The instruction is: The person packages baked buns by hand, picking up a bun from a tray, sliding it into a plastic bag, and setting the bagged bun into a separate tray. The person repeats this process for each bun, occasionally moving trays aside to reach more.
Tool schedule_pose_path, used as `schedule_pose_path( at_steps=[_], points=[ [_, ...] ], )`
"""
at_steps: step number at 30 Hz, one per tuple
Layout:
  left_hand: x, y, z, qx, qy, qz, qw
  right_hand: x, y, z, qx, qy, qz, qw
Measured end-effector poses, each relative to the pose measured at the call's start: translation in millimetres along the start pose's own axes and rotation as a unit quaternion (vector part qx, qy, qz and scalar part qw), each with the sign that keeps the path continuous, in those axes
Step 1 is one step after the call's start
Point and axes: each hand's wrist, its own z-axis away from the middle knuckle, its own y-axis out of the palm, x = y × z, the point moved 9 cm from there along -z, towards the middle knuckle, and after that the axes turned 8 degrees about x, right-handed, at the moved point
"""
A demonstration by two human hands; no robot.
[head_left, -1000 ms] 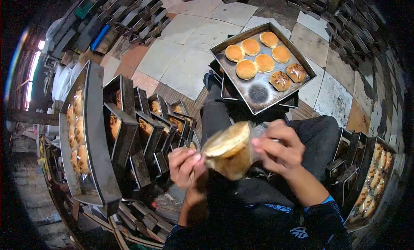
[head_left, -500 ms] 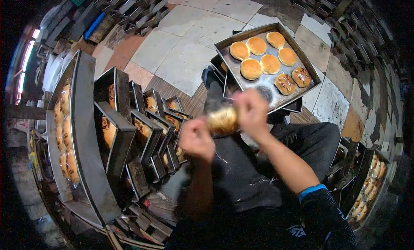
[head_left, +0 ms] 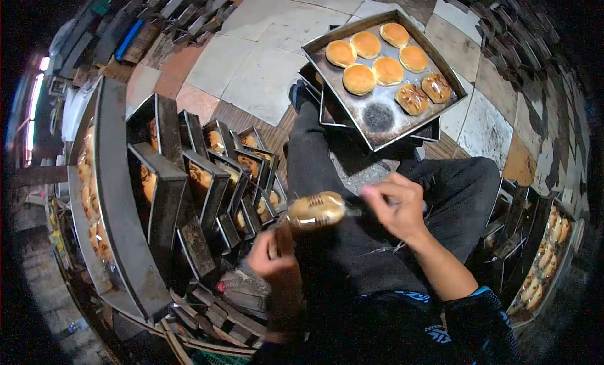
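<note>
A bun with dark stripes on top, in a clear plastic wrapper, is in front of my lap, blurred by motion. At its lower left end is my left hand, fingers curled and seemingly gripping the wrapper's end. To the right, my right hand has bent fingers with a gap between them; the wrapper's loose right end stops just short of it. Beyond my knees, a metal tray carries several plain round buns and two wrapped striped buns. A dark round patch marks the tray's near corner.
At my left stand stacked metal trays with striped buns inside, beside a large upright-looking tray of wrapped buns. Another tray of wrapped buns is at my right. Wooden slats lie at lower left. Tiled floor stretches ahead.
The wrapped bun and both hands have come down toward my lap. My hands are farther apart, the right one moving away from the bun. The view has shifted slightly.
</note>
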Motion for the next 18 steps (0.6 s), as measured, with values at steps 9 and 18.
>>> schedule_pose_path(
  at_steps=[9, 18],
  points=[
    [-30, -10, -86, -0.296, -0.063, 0.227, 0.926, -56, 28, -57, 0.171, 0.110, -0.207, 0.957],
    [-84, 163, -146, -0.007, 0.108, -0.146, 0.983, -175, -64, -63, -0.109, 0.144, 0.262, 0.948]
  ],
)
